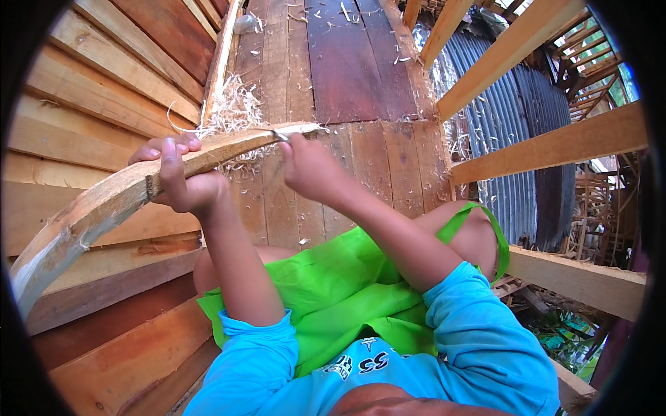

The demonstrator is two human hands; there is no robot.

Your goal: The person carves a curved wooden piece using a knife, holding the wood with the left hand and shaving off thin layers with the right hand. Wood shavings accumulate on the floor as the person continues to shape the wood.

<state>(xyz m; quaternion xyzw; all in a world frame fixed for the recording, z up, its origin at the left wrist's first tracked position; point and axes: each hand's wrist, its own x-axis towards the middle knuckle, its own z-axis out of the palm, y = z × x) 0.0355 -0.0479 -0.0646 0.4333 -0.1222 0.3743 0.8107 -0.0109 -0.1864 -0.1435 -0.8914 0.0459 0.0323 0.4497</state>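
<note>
While the left hand (189, 186), toward ten o'clock, bends its fingers partway around the long curved wood (118, 195), which runs from nine o'clock to almost twelve, the right hand (310, 168), near eleven, curls tight on a small blade (279, 136) against the wood. Curly shavings (239, 104) lie between ten and eleven.

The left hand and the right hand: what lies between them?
In the head view, a stretch of curved wood, plus a small metal blade at the right hand.
</note>
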